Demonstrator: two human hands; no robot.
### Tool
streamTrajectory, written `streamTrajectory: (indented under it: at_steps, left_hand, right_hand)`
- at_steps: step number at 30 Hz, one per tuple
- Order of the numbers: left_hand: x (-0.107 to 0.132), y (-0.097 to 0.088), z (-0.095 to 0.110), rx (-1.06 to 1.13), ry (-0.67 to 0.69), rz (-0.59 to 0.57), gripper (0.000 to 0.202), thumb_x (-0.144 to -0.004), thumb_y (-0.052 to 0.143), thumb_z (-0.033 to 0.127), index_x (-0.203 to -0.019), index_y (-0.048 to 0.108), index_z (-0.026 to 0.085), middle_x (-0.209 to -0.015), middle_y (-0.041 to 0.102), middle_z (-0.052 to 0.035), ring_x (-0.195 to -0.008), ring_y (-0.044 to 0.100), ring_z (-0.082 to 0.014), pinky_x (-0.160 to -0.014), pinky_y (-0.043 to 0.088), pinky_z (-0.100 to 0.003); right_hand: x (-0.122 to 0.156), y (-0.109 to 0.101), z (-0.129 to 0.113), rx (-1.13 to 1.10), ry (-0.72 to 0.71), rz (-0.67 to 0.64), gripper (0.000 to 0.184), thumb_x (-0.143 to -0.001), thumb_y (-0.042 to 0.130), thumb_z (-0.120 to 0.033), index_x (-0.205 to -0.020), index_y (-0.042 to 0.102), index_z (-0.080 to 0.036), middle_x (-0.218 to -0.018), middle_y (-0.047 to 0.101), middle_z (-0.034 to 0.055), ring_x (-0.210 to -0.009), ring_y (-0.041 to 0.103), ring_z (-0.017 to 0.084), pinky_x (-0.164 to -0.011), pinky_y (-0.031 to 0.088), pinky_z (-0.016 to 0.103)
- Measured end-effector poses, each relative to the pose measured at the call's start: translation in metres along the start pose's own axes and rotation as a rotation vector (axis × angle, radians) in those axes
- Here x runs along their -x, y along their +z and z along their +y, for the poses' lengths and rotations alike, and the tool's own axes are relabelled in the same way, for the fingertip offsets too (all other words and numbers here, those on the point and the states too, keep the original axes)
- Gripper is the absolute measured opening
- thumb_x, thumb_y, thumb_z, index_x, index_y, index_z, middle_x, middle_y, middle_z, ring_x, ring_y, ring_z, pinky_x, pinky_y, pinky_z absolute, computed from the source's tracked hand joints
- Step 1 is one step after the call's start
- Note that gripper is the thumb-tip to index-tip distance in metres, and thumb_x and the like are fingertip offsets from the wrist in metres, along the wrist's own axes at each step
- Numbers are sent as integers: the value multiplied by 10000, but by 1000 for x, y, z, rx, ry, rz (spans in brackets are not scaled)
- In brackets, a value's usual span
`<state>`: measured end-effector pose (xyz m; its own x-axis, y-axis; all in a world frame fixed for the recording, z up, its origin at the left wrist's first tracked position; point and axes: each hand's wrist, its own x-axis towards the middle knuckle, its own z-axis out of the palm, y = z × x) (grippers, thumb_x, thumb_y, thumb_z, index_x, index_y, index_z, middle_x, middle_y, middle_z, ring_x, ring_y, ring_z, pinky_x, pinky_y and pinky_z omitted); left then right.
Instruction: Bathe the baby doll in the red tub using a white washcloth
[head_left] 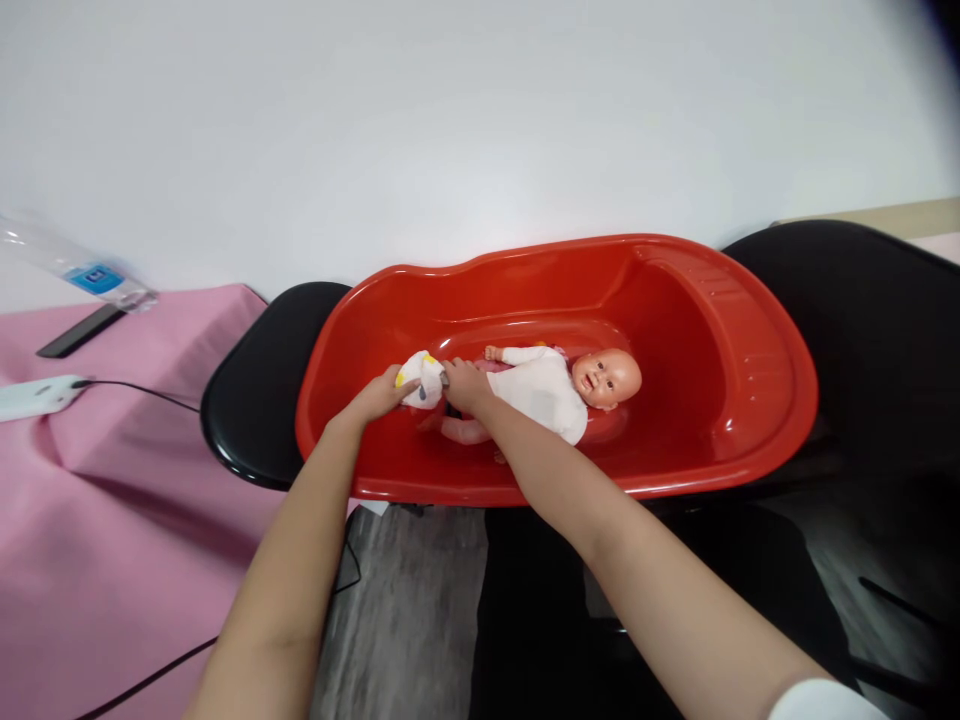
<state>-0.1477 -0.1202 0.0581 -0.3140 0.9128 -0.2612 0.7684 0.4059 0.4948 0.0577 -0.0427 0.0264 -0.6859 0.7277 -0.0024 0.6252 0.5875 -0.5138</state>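
Nearest the lens, two bare forearms (292, 580) stretched from the bottom edge toward mid-frame, with a scrap of white sleeve (825, 700) at the lower right corner. At their ends, left hand (377, 395) curled round the left side of a small white cloth bundle with yellow marks (422, 378), and right hand (466, 385) closed on its right edge, fingers pressed together in a pinch. Gripped from both sides, hence bunched tight rather than spread. Bundle just left of centre, at the leg end of a bald plastic baby doll in a white top (551, 388). Doll laid on its back lengthwise, bare legs toward the hands, head to the right on the raised, sloping end, probably for support. All of it inside a long red plastic baby tub (735, 440); no water to be seen, and little else to be made out within. Tub bridged across a round black seat (244, 400) at left and a larger black chair (862, 320) at right, so held off the grey floor (405, 600). At far left, pink cloth (112, 500) spread under a white corded device (34, 397), a flat black bar (79, 331) and a clear plastic bottle (71, 262) lying on its side.
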Motion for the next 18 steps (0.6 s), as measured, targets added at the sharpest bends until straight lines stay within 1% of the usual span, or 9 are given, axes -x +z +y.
streamTrajectory:
  at_steps: [3,6,9,12,14,15,16,17,18]
  left_hand:
    - [0,-1,0,-42,35,24,518,-962,598,594,-1252,628,165,-1024,759,-122,-811,726,-270,-733,536,-331]
    - [2,-4,2,-91,72,99,413,-997,552,563,-1151,628,188,-946,741,-100,-845,716,-277,-730,511,-326]
    - [6,-7,6,-186,58,191,369,-1042,496,544,-1085,633,204,-905,737,-108,-842,712,-296,-710,478,-335]
    - [11,-11,9,-246,-4,350,404,-1074,449,544,-1153,649,202,-952,760,-140,-896,727,-335,-722,478,-350]
    - [12,-13,10,-181,-24,477,409,-1081,435,514,-1227,654,201,-1061,778,-153,-954,735,-336,-758,505,-355]
    - [12,-13,10,-117,-2,502,403,-1077,438,491,-1248,658,200,-1122,780,-150,-988,737,-326,-791,523,-352]
    - [11,-13,10,-57,36,485,394,-1062,456,474,-1247,668,197,-1172,779,-143,-1025,736,-314,-832,538,-349]
    - [10,-11,10,-16,84,430,385,-1036,492,466,-1229,682,192,-1203,775,-136,-1058,731,-304,-876,547,-347]
    - [8,-9,10,-1,128,346,384,-998,544,473,-1200,697,185,-1211,773,-130,-1077,726,-300,-914,551,-349]
  right_hand:
    - [2,-3,0,8,13,-15,417,-1131,401,-364,-1452,614,-204,-1459,646,152,-1331,618,322,-1103,509,487]
    - [2,-5,0,4,37,-12,412,-1132,413,-379,-1444,617,-204,-1452,651,153,-1322,629,317,-1111,507,484]
    - [1,-5,0,-14,42,-26,435,-1115,479,-435,-1449,614,-192,-1453,650,163,-1334,624,329,-1112,511,487]
    - [1,-5,-2,-26,34,-28,440,-1113,485,-460,-1435,619,-192,-1453,652,163,-1327,623,333,-1112,509,488]
    - [1,-4,-3,-19,21,-28,416,-1117,479,-441,-1422,627,-200,-1445,656,153,-1325,623,328,-1128,498,491]
    - [1,-4,-3,-13,13,-31,406,-1116,481,-428,-1421,628,-205,-1441,659,148,-1329,621,325,-1137,491,496]
    - [1,-3,-3,-7,8,-34,402,-1114,485,-418,-1424,629,-207,-1438,660,146,-1336,617,324,-1144,486,501]
    - [1,-3,-3,-1,4,-39,403,-1111,490,-410,-1428,630,-204,-1439,660,148,-1344,614,324,-1148,483,505]
    - [1,-2,-3,3,2,-43,407,-1108,495,-400,-1435,630,-198,-1442,658,152,-1351,610,325,-1152,481,506]
